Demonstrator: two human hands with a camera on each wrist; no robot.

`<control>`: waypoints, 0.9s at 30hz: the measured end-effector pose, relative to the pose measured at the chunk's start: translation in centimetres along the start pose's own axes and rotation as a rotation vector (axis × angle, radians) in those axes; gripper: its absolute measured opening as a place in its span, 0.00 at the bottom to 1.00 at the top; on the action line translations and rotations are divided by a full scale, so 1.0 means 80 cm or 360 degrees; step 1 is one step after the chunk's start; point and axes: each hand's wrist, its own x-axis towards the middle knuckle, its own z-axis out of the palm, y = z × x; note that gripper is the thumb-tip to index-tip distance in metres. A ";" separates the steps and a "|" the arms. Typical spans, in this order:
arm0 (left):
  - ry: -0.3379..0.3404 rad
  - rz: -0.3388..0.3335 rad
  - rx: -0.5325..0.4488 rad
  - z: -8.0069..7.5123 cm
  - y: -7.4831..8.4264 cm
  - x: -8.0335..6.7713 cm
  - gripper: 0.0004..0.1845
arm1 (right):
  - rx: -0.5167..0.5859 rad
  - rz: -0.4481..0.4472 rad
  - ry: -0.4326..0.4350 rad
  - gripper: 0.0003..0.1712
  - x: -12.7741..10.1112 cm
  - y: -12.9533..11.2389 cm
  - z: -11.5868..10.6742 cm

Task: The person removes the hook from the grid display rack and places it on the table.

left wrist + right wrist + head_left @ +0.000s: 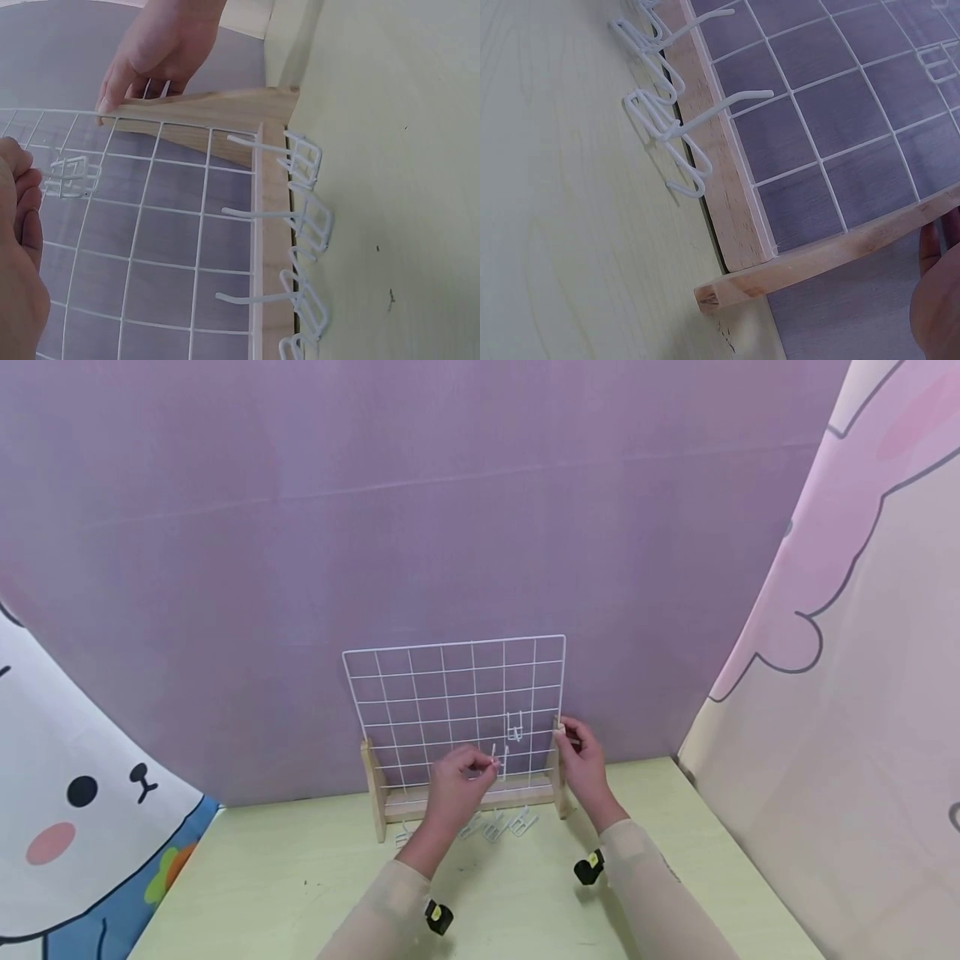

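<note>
My left hand (pixel 459 783) pinches a white wire hook (pixel 504 763) against the front of a white wire grid (pixel 459 697). Another white hook (pixel 514 727) hangs on the grid, a little above and to the right. At the grid's right edge, my right hand (pixel 585 767) grips the top of the wooden side post (pixel 202 109), thumb in front and fingers behind. Two thin white prongs (pixel 166 88) show beneath that palm; what they belong to is hidden. In the right wrist view, only part of the right hand (pixel 939 304) appears, beside the post.
Several loose white hooks (pixel 493 827) lie on the pale table (pixel 510 902) along the front of the stand's wooden base (pixel 271 322). A purple cloth backdrop (pixel 450 527) rises behind the grid. Printed cloths (pixel 847 760) flank the table.
</note>
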 end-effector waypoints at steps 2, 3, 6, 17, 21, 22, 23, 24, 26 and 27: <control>-0.0021 -0.0016 -0.0004 0.003 -0.001 -0.002 0.09 | 0.0003 -0.0003 0.0001 0.17 0.000 0.000 0.000; -0.0030 -0.0017 -0.0005 0.004 -0.001 -0.003 0.09 | 0.0001 -0.0006 0.0002 0.17 0.000 0.001 0.000; -0.0053 -0.0016 -0.0018 0.009 -0.002 -0.007 0.09 | -0.0013 -0.0015 0.0006 0.17 0.000 0.001 0.000; -0.0112 -0.0035 -0.0014 0.025 -0.001 -0.016 0.09 | -0.0020 0.0006 0.0005 0.18 0.000 -0.004 -0.001; -0.0110 -0.0040 0.0005 0.031 0.000 -0.019 0.09 | -0.0017 0.0033 -0.0010 0.19 -0.002 -0.016 -0.001; -0.0112 -0.0047 0.0005 0.033 0.000 -0.020 0.09 | -0.0019 0.0034 -0.0018 0.19 -0.003 -0.023 -0.001; -0.0113 -0.0050 0.0006 0.035 0.000 -0.021 0.08 | -0.0021 0.0044 -0.0023 0.19 -0.004 -0.027 0.000; -0.0118 -0.0058 0.0003 0.036 -0.001 -0.021 0.08 | -0.0023 0.0055 -0.0029 0.20 -0.004 -0.028 0.000; -0.0135 -0.0081 -0.0004 0.039 0.000 -0.023 0.06 | -0.0026 0.0065 -0.0034 0.20 -0.004 -0.028 0.000; -0.0143 -0.0084 -0.0008 0.040 -0.001 -0.023 0.06 | -0.0022 0.0057 -0.0032 0.20 -0.004 -0.025 0.000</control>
